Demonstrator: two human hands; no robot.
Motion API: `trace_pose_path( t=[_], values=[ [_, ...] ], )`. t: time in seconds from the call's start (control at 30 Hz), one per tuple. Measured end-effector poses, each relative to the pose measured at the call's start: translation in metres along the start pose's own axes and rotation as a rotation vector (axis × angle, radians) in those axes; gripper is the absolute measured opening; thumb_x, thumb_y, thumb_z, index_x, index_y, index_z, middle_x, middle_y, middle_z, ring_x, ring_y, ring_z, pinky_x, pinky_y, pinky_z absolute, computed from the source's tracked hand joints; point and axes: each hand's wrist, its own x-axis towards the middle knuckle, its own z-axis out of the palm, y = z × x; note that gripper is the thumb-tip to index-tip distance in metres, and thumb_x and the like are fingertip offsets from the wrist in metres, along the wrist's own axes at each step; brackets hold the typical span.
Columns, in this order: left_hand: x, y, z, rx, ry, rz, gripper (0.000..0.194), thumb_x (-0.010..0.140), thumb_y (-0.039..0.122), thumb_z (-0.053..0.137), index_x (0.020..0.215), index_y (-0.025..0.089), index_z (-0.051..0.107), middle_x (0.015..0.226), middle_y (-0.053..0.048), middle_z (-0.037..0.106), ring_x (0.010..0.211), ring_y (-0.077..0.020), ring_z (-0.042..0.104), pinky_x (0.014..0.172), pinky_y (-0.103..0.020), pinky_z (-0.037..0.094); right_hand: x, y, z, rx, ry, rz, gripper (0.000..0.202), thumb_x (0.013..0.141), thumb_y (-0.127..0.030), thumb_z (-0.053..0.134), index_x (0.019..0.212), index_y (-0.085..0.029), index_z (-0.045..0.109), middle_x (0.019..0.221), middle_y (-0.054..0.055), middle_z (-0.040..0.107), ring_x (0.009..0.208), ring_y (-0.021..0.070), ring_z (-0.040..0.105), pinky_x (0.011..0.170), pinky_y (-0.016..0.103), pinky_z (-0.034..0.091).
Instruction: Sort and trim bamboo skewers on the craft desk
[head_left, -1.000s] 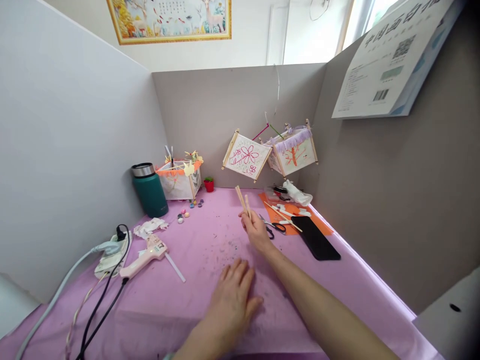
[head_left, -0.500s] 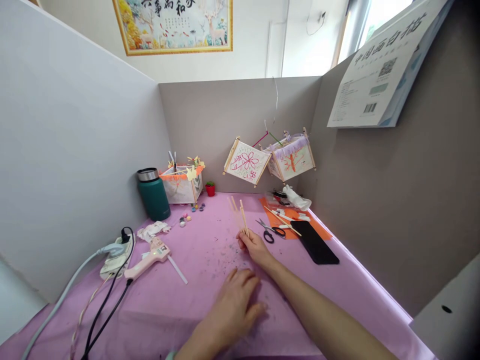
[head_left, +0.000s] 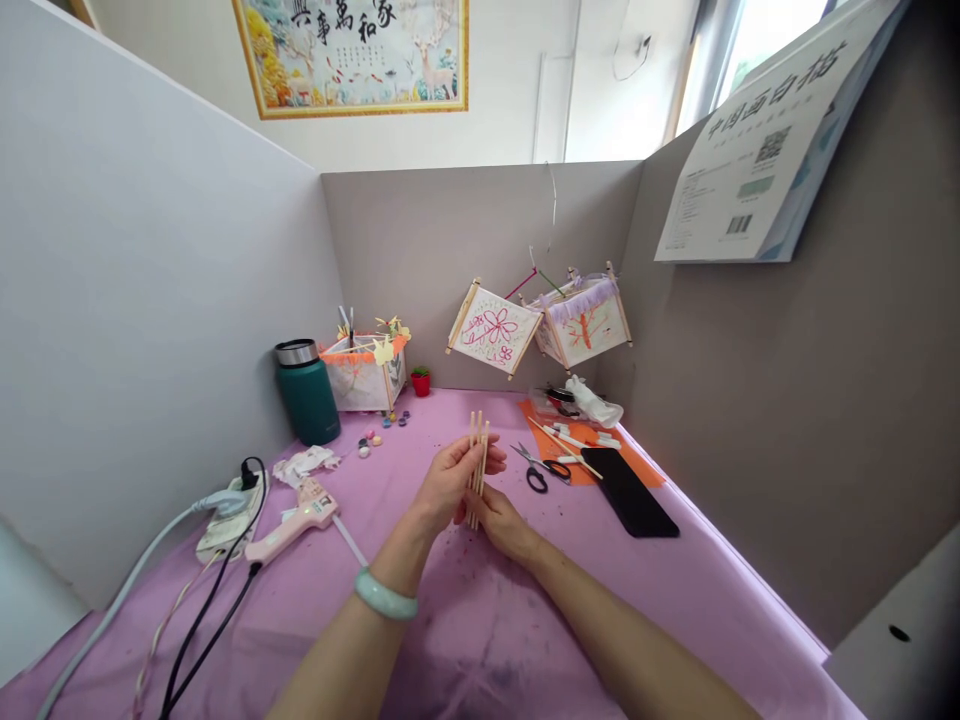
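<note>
Several thin wooden sticks [head_left: 481, 460] stand nearly upright in a small bundle between my hands, above the middle of the purple cloth. My left hand [head_left: 450, 480], with a pale green bangle on its wrist, grips the sticks from the left, thumb against them and some fingers reaching behind. Lower down, my right hand [head_left: 504, 520] pinches the same bundle near its bottom end. Black-handled scissors [head_left: 541, 468] lie open just right of the hands.
At left are a pink glue gun [head_left: 300, 525], a power strip [head_left: 231, 525] with cables, crumpled tissue and a green bottle [head_left: 307, 395]. At right lie a black phone [head_left: 628, 492] and orange paper [head_left: 646, 468]. Paper lanterns [head_left: 495, 328] hang at the back.
My left hand has risen from low over the cloth and taken hold of the sticks. My right hand has moved slightly down and left along them.
</note>
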Motion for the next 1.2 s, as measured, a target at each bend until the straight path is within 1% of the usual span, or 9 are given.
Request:
trace_pose_path(
  t=[0.1,0.17,0.27,0.43,0.57,0.73,0.83,1.0,1.2],
  values=[
    [0.005,-0.007,-0.004,-0.020,-0.063,-0.031,0.030,0.081,0.035,0.058,0.102,0.014,0.063,0.078,-0.001,0.056,0.072,-0.0103,0.056,0.070,-0.023,0.045,0.001,0.002,-0.005,-0.032,-0.021,0.026,0.044,0.087,-0.055,0.043,0.081,-0.014,0.058,0.075,0.004,0.061,0.068,0.0149,0.053,0.066,0.028,0.042],
    [0.008,-0.010,-0.010,-0.047,-0.088,-0.031,0.028,0.080,0.031,0.060,0.102,0.015,0.064,0.076,0.001,0.053,0.068,-0.0083,0.053,0.072,-0.024,0.044,0.001,0.001,-0.007,-0.087,-0.004,0.057,0.037,0.084,-0.049,0.050,0.080,-0.014,0.058,0.071,0.002,0.059,0.064,0.0137,0.051,0.061,0.026,0.041],
    [0.011,-0.010,-0.017,-0.040,-0.131,-0.045,0.028,0.078,0.030,0.062,0.101,0.014,0.063,0.079,-0.001,0.056,0.072,-0.0107,0.055,0.075,-0.028,0.045,0.001,0.000,-0.011,-0.205,0.016,0.071,0.027,0.082,-0.040,0.055,0.072,-0.015,0.058,0.063,-0.002,0.051,0.056,0.0105,0.043,0.053,0.022,0.034],
    [0.009,-0.010,-0.023,0.002,-0.158,-0.134,0.031,0.073,0.031,0.067,0.096,0.012,0.061,0.088,-0.008,0.063,0.078,-0.0162,0.059,0.076,-0.032,0.045,0.002,0.003,-0.014,-0.328,-0.006,0.071,0.024,0.083,-0.032,0.051,0.066,-0.016,0.055,0.061,-0.002,0.050,0.056,0.0106,0.044,0.053,0.021,0.034],
    [0.007,-0.014,-0.021,-0.050,-0.181,-0.132,0.030,0.074,0.035,0.066,0.095,0.014,0.061,0.076,-0.002,0.056,0.067,-0.0110,0.052,0.066,-0.024,0.041,0.001,0.004,-0.014,-0.443,-0.026,0.027,0.019,0.087,-0.028,0.045,0.080,-0.016,0.059,0.078,0.003,0.060,0.071,0.0144,0.055,0.065,0.024,0.041],
    [0.010,-0.021,-0.012,-0.004,-0.050,-0.046,0.028,0.080,0.046,0.056,0.083,0.018,0.054,0.061,0.005,0.040,0.057,-0.0082,0.040,0.059,-0.021,0.035,-0.001,-0.005,-0.014,-0.684,0.053,-0.034,0.028,0.093,-0.035,0.035,0.100,-0.017,0.055,0.096,0.008,0.062,0.085,0.0186,0.058,0.071,0.027,0.042],
    [0.012,-0.026,-0.008,0.049,0.014,-0.033,0.032,0.081,0.050,0.051,0.072,0.019,0.047,0.057,0.007,0.036,0.054,-0.0081,0.037,0.061,-0.022,0.036,-0.001,-0.009,-0.013,-0.839,0.009,0.013,0.033,0.094,-0.038,0.033,0.101,-0.016,0.056,0.101,0.011,0.063,0.089,0.0214,0.060,0.071,0.028,0.041],
    [0.011,-0.025,-0.008,0.198,0.067,-0.056,0.034,0.080,0.049,0.049,0.066,0.018,0.049,0.062,0.002,0.049,0.059,-0.0109,0.046,0.067,-0.027,0.040,-0.002,-0.012,-0.014,-0.906,-0.063,0.124,0.039,0.095,-0.040,0.029,0.100,-0.013,0.056,0.086,0.011,0.067,0.076,0.0218,0.064,0.064,0.027,0.038],
    [0.013,-0.026,-0.007,0.413,0.169,-0.033,0.029,0.082,0.041,0.044,0.073,0.016,0.057,0.076,-0.005,0.060,0.076,-0.0173,0.057,0.076,-0.032,0.043,-0.002,-0.011,-0.018,-0.862,-0.013,0.049,0.033,0.095,-0.034,0.028,0.087,-0.017,0.055,0.078,0.006,0.067,0.073,0.0182,0.064,0.065,0.025,0.039]
  ],
)
